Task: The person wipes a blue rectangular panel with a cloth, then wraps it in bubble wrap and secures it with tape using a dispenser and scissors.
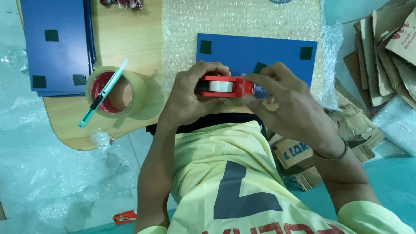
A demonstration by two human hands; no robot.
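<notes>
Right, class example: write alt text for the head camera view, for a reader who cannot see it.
Seen from above, a person's left hand and right hand hold a red tape dispenser over a blue panel lying on bubble wrap. To the left on the wooden table, a green utility knife rests across a tape roll, beside stacked blue panels.

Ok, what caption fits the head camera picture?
Both hands, left and right, hold a red tape dispenser above a blue panel on bubble wrap.
</notes>
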